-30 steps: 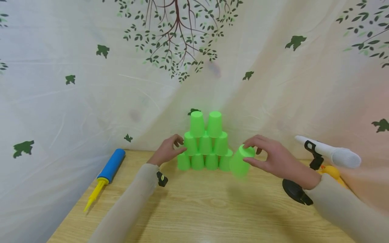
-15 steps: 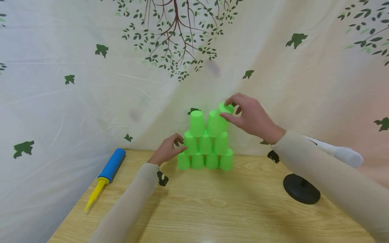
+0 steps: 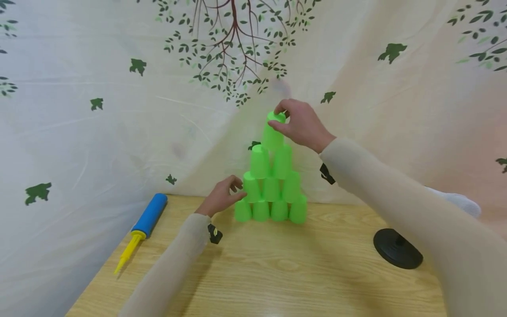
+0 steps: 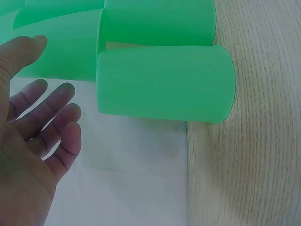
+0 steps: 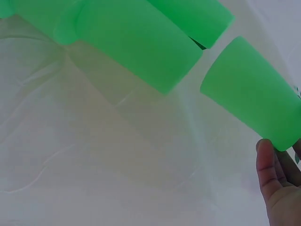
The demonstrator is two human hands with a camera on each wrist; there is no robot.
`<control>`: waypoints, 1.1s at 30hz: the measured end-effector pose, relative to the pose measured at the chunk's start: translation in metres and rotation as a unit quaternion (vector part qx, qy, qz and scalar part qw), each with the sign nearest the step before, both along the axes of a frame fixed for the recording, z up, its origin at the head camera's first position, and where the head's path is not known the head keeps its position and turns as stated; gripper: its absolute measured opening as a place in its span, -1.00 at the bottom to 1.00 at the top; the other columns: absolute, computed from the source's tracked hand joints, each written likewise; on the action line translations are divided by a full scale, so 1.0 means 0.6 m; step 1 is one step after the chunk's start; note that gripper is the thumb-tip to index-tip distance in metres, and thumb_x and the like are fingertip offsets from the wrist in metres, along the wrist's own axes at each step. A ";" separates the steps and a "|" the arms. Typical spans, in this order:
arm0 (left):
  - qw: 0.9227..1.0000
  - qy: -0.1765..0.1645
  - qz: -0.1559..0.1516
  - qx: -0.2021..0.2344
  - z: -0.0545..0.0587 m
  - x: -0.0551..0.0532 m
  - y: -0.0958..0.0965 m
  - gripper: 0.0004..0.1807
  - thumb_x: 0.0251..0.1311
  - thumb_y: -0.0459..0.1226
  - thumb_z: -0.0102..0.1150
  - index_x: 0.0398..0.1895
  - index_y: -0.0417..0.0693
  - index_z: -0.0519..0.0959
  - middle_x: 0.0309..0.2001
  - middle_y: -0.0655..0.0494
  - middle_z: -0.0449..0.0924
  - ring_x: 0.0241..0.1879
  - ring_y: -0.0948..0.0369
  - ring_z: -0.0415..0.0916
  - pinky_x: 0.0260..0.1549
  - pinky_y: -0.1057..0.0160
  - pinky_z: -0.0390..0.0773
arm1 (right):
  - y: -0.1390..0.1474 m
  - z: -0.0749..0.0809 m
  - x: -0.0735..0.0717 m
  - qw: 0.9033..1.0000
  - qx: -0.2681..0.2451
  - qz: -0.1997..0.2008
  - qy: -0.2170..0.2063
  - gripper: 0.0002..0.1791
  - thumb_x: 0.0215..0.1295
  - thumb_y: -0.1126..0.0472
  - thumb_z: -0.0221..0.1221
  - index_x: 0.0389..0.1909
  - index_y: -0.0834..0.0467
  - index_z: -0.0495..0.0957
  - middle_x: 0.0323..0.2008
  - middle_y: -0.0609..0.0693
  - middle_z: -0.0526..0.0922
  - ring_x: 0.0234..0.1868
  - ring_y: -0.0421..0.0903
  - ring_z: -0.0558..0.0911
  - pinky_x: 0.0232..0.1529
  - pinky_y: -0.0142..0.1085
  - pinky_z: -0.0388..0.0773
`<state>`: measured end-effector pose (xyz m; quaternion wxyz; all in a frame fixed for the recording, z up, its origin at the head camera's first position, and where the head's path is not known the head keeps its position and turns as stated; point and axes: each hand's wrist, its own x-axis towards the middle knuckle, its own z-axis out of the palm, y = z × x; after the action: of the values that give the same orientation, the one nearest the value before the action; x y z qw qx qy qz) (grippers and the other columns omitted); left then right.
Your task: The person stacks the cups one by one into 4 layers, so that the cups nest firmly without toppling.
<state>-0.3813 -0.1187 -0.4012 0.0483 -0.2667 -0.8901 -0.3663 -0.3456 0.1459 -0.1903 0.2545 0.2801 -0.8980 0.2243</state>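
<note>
Upside-down green plastic cups form a stacked pyramid against the backdrop, with two cups in its upper row. Above that row, my right hand pinches another upside-down green cup by its base end. In the right wrist view a narrow gap shows between this held cup and the cups below. My left hand stays at the pyramid's left side with loosely bent fingers and nothing in them. From the left wrist, its thumb overlaps a second-row cup; whether they touch I cannot tell.
A blue and yellow hand pump lies on the left of the wooden table. On the right stands a round black base, and a white device is partly hidden by my right sleeve. A leaf-printed cloth hangs behind.
My right hand has carried the cup up and leftward, from low beside the pyramid's right side to above its upper row. My left hand has stayed nearly still.
</note>
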 end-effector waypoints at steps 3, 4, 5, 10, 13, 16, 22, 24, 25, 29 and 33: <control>1.000 0.000 0.003 0.003 -0.001 0.001 0.000 -0.56 0.21 -0.04 0.22 -0.01 -0.14 0.44 -0.08 0.03 0.51 -0.13 0.14 0.42 -0.19 0.13 0.48 | -0.006 0.003 -0.011 1.000 0.002 -0.007 -0.028 -0.63 0.27 0.06 0.22 -0.08 0.26 0.51 -0.07 0.10 0.57 -0.11 0.01 0.50 -0.03 -0.15 0.41; 1.000 0.000 0.003 0.003 -0.001 0.001 0.000 -0.55 0.21 -0.04 0.22 0.00 -0.16 0.44 -0.08 0.02 0.51 -0.13 0.14 0.42 -0.19 0.12 0.48 | -0.008 0.004 -0.013 0.999 0.003 -0.009 -0.037 -0.62 0.27 0.05 0.21 -0.07 0.26 0.50 -0.05 0.10 0.56 -0.10 0.01 0.50 -0.02 -0.15 0.41; 1.000 0.000 0.003 0.003 -0.001 0.001 -0.001 -0.54 0.21 -0.04 0.22 0.01 -0.18 0.44 -0.08 0.02 0.51 -0.13 0.14 0.42 -0.18 0.12 0.48 | -0.009 0.003 -0.015 0.999 0.003 -0.011 -0.044 -0.62 0.27 0.05 0.21 -0.06 0.26 0.50 -0.05 0.10 0.56 -0.10 0.01 0.50 -0.02 -0.15 0.41; 1.000 0.002 -0.002 0.001 -0.001 0.000 -0.005 -0.51 0.22 -0.05 0.21 0.03 -0.23 0.43 -0.07 -0.01 0.51 -0.13 0.12 0.42 -0.18 0.11 0.47 | -0.014 0.001 -0.023 0.998 0.010 -0.018 -0.065 -0.64 0.28 0.06 0.20 -0.07 0.25 0.50 -0.05 0.09 0.55 -0.09 0.01 0.50 -0.02 -0.15 0.42; 1.000 0.007 -0.006 0.000 -0.002 0.000 -0.007 -0.52 0.22 -0.06 0.20 0.03 -0.23 0.43 -0.08 0.03 0.51 -0.12 0.10 0.43 -0.17 0.12 0.47 | -0.014 0.000 -0.025 0.998 0.014 -0.019 -0.065 -0.64 0.28 0.06 0.20 -0.08 0.25 0.50 -0.05 0.10 0.56 -0.09 0.01 0.50 -0.02 -0.15 0.42; 1.000 0.011 -0.010 -0.001 -0.002 -0.002 -0.008 -0.52 0.23 -0.07 0.20 0.04 -0.25 0.43 -0.09 0.03 0.51 -0.12 0.09 0.43 -0.17 0.12 0.47 | -0.014 0.001 -0.025 0.997 0.015 -0.020 -0.067 -0.64 0.29 0.06 0.20 -0.08 0.26 0.51 -0.05 0.11 0.56 -0.09 0.02 0.51 -0.02 -0.13 0.43; 1.000 0.008 -0.011 -0.004 -0.005 -0.004 -0.010 -0.51 0.23 -0.04 0.19 0.04 -0.23 0.43 -0.09 0.08 0.50 -0.13 0.13 0.42 -0.19 0.12 0.47 | -0.016 0.003 -0.026 0.997 0.016 -0.021 -0.069 -0.66 0.30 0.07 0.19 -0.09 0.26 0.51 -0.06 0.12 0.56 -0.07 0.04 0.50 -0.01 -0.12 0.43; 1.000 0.009 -0.010 -0.004 -0.006 -0.005 -0.010 -0.51 0.22 -0.04 0.19 0.04 -0.22 0.43 -0.10 0.09 0.50 -0.13 0.14 0.42 -0.19 0.13 0.48 | -0.018 0.003 -0.028 0.997 0.017 -0.022 -0.067 -0.66 0.30 0.07 0.18 -0.08 0.26 0.51 -0.06 0.12 0.56 -0.07 0.04 0.50 -0.02 -0.12 0.42; 1.000 0.010 -0.011 -0.003 -0.006 -0.005 -0.011 -0.52 0.22 -0.04 0.20 0.03 -0.21 0.43 -0.10 0.09 0.50 -0.13 0.14 0.42 -0.20 0.13 0.48 | -0.018 0.003 -0.029 0.997 0.019 -0.023 -0.065 -0.66 0.30 0.07 0.18 -0.08 0.26 0.51 -0.06 0.11 0.56 -0.07 0.04 0.50 -0.02 -0.12 0.42; 1.000 0.015 -0.010 -0.002 -0.005 -0.005 -0.012 -0.53 0.21 -0.05 0.21 0.02 -0.21 0.44 -0.11 0.07 0.50 -0.14 0.14 0.43 -0.20 0.14 0.48 | -0.021 0.002 -0.032 0.998 0.020 -0.021 -0.055 -0.67 0.31 0.07 0.17 -0.10 0.26 0.52 -0.08 0.11 0.56 -0.07 0.05 0.49 -0.02 -0.12 0.41; 1.000 0.011 -0.009 -0.003 -0.004 -0.003 -0.015 -0.52 0.22 -0.06 0.21 0.03 -0.24 0.43 -0.09 0.05 0.50 -0.13 0.12 0.43 -0.19 0.13 0.48 | -0.025 0.000 -0.032 0.998 0.022 -0.015 -0.051 -0.68 0.32 0.08 0.17 -0.13 0.27 0.52 -0.09 0.12 0.56 -0.08 0.06 0.49 -0.03 -0.11 0.41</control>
<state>-0.3833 -0.1277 -0.4036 0.0542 -0.2793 -0.8879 -0.3615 -0.3651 0.1311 -0.1904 0.2055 0.2606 -0.9186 0.2145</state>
